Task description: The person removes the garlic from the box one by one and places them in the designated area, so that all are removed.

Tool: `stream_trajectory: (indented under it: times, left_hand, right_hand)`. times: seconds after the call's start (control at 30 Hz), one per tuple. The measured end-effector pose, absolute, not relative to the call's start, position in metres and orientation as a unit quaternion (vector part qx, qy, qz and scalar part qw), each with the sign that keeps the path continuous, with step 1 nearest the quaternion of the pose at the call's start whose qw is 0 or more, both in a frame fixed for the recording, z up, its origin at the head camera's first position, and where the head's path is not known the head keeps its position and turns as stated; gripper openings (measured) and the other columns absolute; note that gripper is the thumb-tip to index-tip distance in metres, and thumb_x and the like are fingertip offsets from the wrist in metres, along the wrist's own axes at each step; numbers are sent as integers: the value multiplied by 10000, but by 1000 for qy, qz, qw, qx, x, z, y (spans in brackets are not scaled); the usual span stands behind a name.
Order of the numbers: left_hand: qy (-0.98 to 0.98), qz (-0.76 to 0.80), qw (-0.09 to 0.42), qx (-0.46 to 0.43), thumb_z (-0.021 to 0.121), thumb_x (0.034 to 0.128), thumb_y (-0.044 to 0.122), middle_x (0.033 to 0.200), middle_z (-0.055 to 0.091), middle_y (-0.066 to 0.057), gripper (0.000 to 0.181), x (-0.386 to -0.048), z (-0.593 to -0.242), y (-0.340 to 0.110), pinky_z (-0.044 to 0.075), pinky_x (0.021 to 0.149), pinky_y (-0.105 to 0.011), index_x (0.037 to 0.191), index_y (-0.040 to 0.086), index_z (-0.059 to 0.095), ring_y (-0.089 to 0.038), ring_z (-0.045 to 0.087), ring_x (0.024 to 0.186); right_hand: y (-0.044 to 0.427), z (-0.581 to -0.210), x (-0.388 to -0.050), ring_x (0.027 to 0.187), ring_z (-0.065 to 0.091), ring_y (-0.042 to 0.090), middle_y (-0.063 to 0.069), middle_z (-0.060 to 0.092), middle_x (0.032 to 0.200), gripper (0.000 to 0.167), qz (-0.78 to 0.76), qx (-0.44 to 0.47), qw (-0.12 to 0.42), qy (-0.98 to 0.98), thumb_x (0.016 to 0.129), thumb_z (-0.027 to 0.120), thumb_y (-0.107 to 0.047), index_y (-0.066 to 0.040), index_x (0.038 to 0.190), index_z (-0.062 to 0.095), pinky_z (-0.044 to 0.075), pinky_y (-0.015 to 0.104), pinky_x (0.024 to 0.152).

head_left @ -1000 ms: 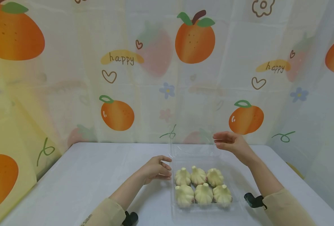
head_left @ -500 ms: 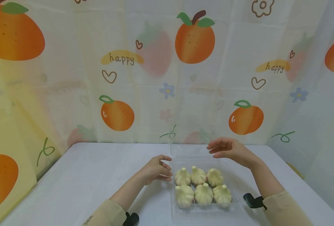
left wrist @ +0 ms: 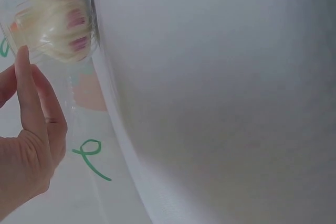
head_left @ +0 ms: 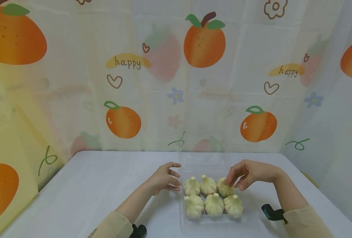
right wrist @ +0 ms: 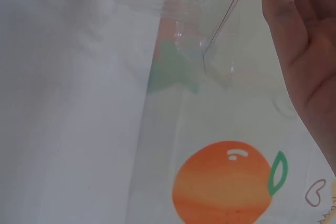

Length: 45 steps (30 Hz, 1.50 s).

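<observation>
A clear plastic box [head_left: 213, 220] on the table holds several pale garlic bulbs [head_left: 214, 204] in two rows, its clear lid [head_left: 204, 158] raised at the back. My left hand [head_left: 164, 178] rests with relaxed fingers at the box's left edge; the left wrist view shows its fingertips [left wrist: 23, 51] by the box wall, near a purple-streaked bulb [left wrist: 65, 30]. My right hand [head_left: 251, 174] hangs over the back right bulb [head_left: 223, 188], fingers bent downward and partly covering it. Whether they touch the bulb cannot be told; in the right wrist view the fingertips are cut off.
The white table [head_left: 104, 185] reaches back to a hanging cloth [head_left: 152, 109] printed with oranges and strawberries. Dark wrist cameras show below each forearm, the right one [head_left: 272, 212] above the table to the right of the box.
My right hand has come down from beside the raised lid to the back right bulb, its fingers now pointing down. My left hand has stayed at the box's left edge.
</observation>
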<state>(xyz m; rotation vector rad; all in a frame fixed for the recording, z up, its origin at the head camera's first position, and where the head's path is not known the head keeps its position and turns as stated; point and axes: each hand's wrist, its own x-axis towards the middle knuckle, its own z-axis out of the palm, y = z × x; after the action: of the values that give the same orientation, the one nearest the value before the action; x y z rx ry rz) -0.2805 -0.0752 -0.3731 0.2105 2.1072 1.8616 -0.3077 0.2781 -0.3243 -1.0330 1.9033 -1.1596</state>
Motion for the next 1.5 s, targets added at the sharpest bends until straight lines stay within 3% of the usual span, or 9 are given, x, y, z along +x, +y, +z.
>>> stream_trajectory:
  times: [0.2, 0.33, 0.4, 0.6, 0.7, 0.83, 1.13, 1.23, 1.5]
  left_hand:
    - [740, 651, 148, 78, 687, 760, -145, 1442, 377, -277, 769, -280, -375, -76, 661, 706, -309, 1456, 36, 415, -203, 640, 754]
    - [746, 645, 147, 80, 676, 773, -132, 1593, 238, -235, 816, -280, -375, -76, 658, 700, -296, 1500, 67, 363, -165, 639, 719]
    - [747, 642, 150, 83, 672, 782, -120, 1593, 223, -244, 837, -280, -374, -76, 657, 703, -296, 1521, 91, 340, -152, 629, 718]
    - [748, 638, 158, 96, 659, 800, -109, 1403, 382, -298, 849, -280, -375, -77, 657, 714, -301, 1540, 137, 325, -145, 614, 728]
    - [747, 638, 156, 103, 650, 803, -119, 1540, 290, -261, 830, -281, -375, -77, 656, 705, -296, 1535, 115, 336, -143, 615, 734]
    - [749, 635, 152, 111, 648, 800, -126, 1683, 94, -114, 804, -282, -374, -77, 650, 685, -282, 1520, 93, 365, -142, 613, 765]
    - [750, 629, 162, 127, 618, 802, -136, 1683, 145, -66, 775, -283, -373, -76, 647, 704, -275, 1508, 98, 398, -245, 628, 1031]
    - [750, 627, 165, 128, 608, 812, -136, 1677, 168, -75, 765, -283, -373, -75, 646, 715, -268, 1511, 85, 389, -220, 629, 977]
    - [749, 629, 171, 121, 613, 832, -125, 1641, 239, -117, 755, -282, -373, -74, 646, 715, -259, 1519, 65, 365, -119, 592, 796]
  right_hand:
    - [283, -327, -302, 1097, 669, 269, 152, 697, 1199, 312, -447, -408, 359, 711, 882, 675, 0, 113, 1168, 628, 597, 374, 986]
    - [283, -329, -300, 1104, 672, 233, 233, 672, 1219, 313, -446, -409, 366, 707, 877, 675, 18, 121, 1168, 625, 590, 375, 998]
    - [283, -329, -300, 1104, 674, 208, 277, 656, 1226, 317, -442, -406, 367, 710, 874, 681, 15, 120, 1169, 627, 589, 362, 999]
    - [282, -331, -297, 1119, 677, 189, 314, 636, 1243, 344, -443, -401, 373, 710, 874, 690, 5, 123, 1190, 621, 581, 339, 1013]
    - [281, -332, -297, 1137, 672, 186, 288, 648, 1246, 355, -445, -404, 375, 705, 870, 694, 9, 123, 1198, 618, 570, 332, 1032]
    - [280, -334, -296, 1167, 656, 174, 286, 649, 1248, 373, -443, -410, 376, 703, 858, 708, 3, 116, 1202, 621, 547, 291, 1060]
    - [276, -338, -298, 1226, 621, 148, 169, 688, 1248, 386, -419, -412, 383, 713, 827, 732, 1, 81, 1194, 644, 497, 196, 1079]
    - [274, -339, -297, 1228, 617, 140, 183, 684, 1246, 386, -416, -413, 382, 714, 809, 730, 16, 89, 1179, 648, 483, 175, 1083]
    - [269, -340, -292, 1225, 624, 166, 397, 577, 1267, 320, -407, -411, 376, 724, 819, 725, 3, 90, 1123, 678, 498, 148, 1054]
